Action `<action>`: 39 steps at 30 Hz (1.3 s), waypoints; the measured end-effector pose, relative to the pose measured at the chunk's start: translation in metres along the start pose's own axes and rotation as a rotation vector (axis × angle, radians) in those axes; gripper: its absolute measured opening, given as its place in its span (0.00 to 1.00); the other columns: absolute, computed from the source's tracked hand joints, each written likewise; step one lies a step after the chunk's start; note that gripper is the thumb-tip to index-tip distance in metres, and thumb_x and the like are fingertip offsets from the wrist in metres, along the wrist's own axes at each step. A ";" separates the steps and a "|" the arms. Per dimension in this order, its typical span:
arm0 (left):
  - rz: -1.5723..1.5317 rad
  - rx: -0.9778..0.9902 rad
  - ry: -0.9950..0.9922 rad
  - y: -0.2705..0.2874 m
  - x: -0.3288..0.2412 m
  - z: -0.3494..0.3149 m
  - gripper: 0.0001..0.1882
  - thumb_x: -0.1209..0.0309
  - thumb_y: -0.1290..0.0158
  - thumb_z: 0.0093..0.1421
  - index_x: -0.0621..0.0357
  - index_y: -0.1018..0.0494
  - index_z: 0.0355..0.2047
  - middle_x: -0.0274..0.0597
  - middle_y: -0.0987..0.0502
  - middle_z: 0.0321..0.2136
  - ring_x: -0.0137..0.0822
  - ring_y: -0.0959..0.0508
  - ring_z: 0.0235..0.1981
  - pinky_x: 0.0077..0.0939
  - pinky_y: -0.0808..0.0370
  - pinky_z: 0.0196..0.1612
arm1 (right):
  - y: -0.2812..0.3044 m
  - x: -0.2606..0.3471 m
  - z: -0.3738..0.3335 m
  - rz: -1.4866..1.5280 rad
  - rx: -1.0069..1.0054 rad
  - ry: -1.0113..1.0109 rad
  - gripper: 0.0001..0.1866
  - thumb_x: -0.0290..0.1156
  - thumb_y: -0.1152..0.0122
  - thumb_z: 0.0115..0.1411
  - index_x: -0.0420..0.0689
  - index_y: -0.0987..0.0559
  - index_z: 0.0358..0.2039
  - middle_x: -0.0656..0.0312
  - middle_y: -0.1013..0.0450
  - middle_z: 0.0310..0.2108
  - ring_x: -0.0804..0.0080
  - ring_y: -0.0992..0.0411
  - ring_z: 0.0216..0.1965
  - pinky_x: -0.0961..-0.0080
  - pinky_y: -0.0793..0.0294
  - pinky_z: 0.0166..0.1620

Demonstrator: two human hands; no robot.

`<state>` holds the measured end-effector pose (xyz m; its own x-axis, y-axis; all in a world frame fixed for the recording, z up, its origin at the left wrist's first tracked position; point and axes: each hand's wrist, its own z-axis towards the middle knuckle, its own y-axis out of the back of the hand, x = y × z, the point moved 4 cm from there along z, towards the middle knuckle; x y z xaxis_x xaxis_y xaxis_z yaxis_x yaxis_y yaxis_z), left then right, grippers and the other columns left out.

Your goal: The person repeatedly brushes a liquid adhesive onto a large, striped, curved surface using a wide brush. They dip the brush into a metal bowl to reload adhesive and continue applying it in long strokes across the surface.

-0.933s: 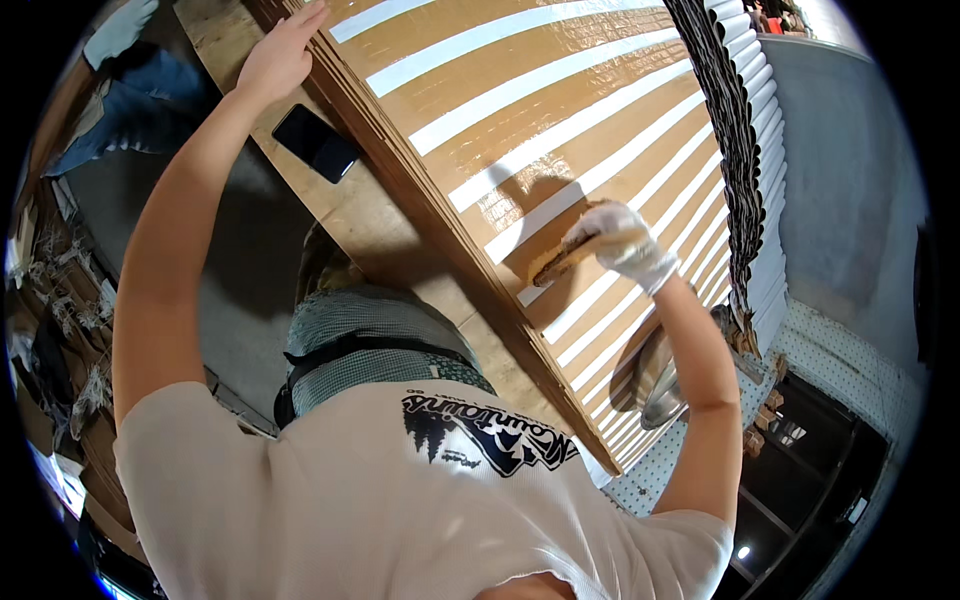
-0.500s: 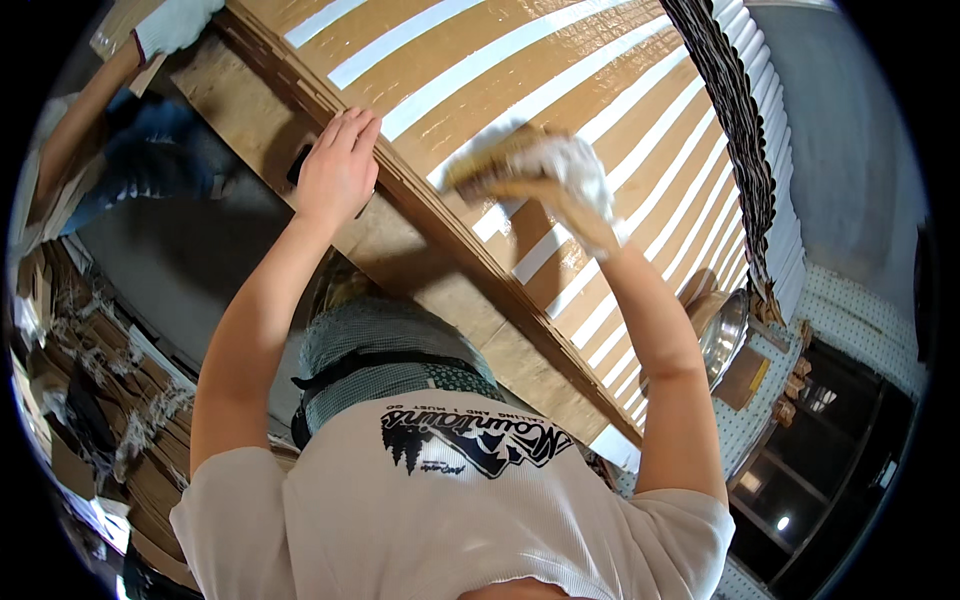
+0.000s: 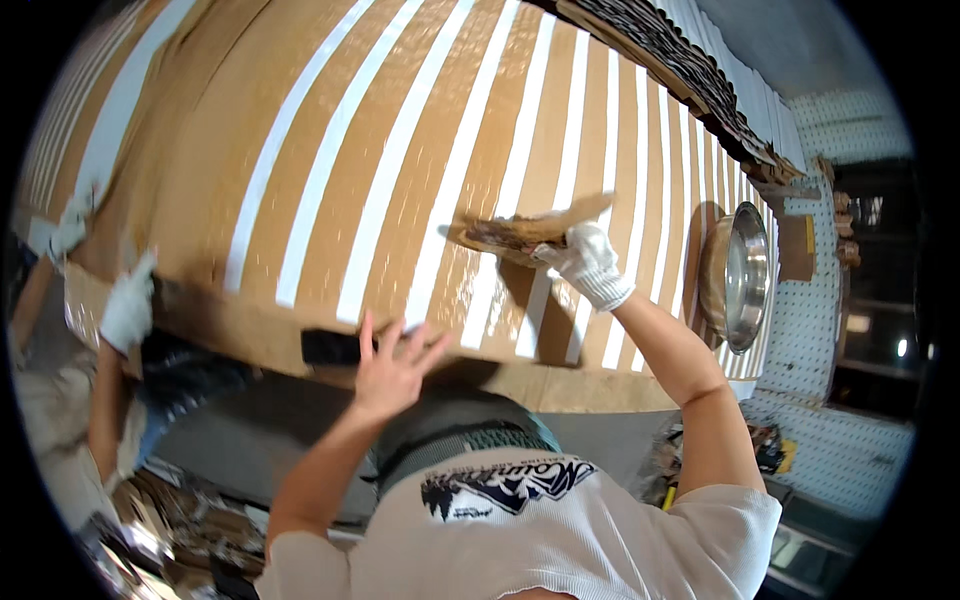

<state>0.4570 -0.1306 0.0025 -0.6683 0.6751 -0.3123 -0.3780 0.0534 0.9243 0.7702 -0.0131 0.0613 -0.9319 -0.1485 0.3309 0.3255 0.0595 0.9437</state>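
Note:
My right hand (image 3: 592, 268), in a white knit glove, grips a wide brush (image 3: 505, 238) with a wooden body and dark, wet-looking bristles. The brush is over brown cardboard sheets (image 3: 330, 150), which overlap so that white strips show between bands, some of them glossy and wet. Whether the bristles touch the sheets I cannot tell. My left hand (image 3: 390, 370) is bare, its fingers spread at the near edge of the sheets. Beside it, a flat black rectangular object (image 3: 332, 348) lies on the wooden board edge (image 3: 450, 378).
To the right, a shiny metal bowl (image 3: 745, 280) stands tilted in view on the sheets. At the left, a co-worker's gloved hands (image 3: 128, 305) are at the table's edge. A stack of dark-edged sheets (image 3: 690, 65) runs along the far side.
My view has turned, so more of the sheets show. My left hand has lifted from the sheet edge, fingers now spread. The brush has moved toward the right across the strips.

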 end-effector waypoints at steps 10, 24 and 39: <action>0.043 0.181 0.022 -0.003 0.000 0.004 0.31 0.67 0.43 0.50 0.25 0.27 0.56 0.31 0.41 0.63 0.45 0.40 0.62 0.74 0.46 0.63 | 0.027 -0.099 0.235 -0.325 -0.239 -0.148 0.32 0.63 0.36 0.52 0.44 0.25 0.38 0.53 0.22 0.29 0.58 0.21 0.33 0.67 0.20 0.38; 0.103 0.337 -0.010 -0.012 0.004 -0.013 0.41 0.60 0.40 0.39 0.20 0.31 0.59 0.30 0.45 0.63 0.47 0.50 0.67 0.79 0.51 0.64 | 0.054 -0.151 0.328 -0.210 -0.411 -0.246 0.17 0.35 0.41 0.61 0.54 0.27 0.51 0.59 0.23 0.41 0.56 0.24 0.44 0.62 0.22 0.46; -0.002 0.138 -0.021 0.003 -0.007 -0.001 0.42 0.72 0.43 0.43 0.27 0.32 0.62 0.38 0.34 0.60 0.52 0.37 0.61 0.72 0.54 0.67 | -0.010 0.031 -0.080 0.172 -0.008 0.189 0.17 0.47 0.38 0.57 0.49 0.16 0.40 0.55 0.20 0.34 0.63 0.21 0.30 0.68 0.20 0.34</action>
<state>0.4598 -0.1359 0.0071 -0.6534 0.6901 -0.3112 -0.2867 0.1549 0.9454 0.7511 -0.0969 0.0622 -0.8164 -0.3190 0.4814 0.4788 0.0921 0.8731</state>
